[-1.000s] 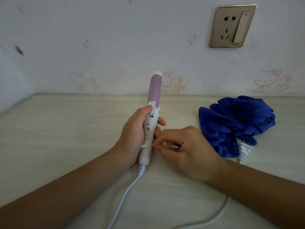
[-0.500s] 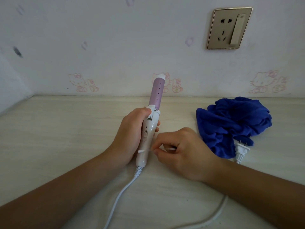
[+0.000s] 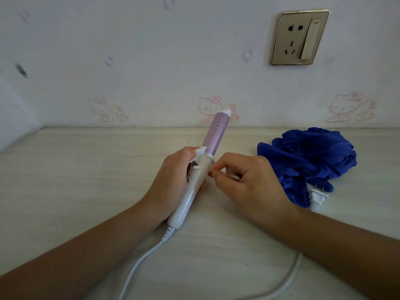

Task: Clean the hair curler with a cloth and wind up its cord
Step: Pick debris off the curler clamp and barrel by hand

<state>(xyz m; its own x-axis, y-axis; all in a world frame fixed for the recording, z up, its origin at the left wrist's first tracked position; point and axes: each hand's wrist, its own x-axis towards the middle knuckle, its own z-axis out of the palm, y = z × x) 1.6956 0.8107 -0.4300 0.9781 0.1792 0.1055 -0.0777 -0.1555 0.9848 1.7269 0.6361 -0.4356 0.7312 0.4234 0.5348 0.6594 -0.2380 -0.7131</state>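
Observation:
A hair curler with a white handle and a purple barrel points up and away from me, tilted to the right. My left hand grips its handle from the left, thumb on the clamp lever. My right hand pinches a thin white cotton swab whose tip lies across the handle just below the barrel. The white cord runs from the handle's base toward me. A crumpled blue cloth lies on the table at the right, apart from both hands.
The white plug lies at the cloth's near edge, its cord curving under my right forearm. A wall socket sits high on the wall. The pale wooden table meets the wall behind.
The curler has tilted further right and lower. My right hand moved the swab up the handle, from near the button to just below the barrel.

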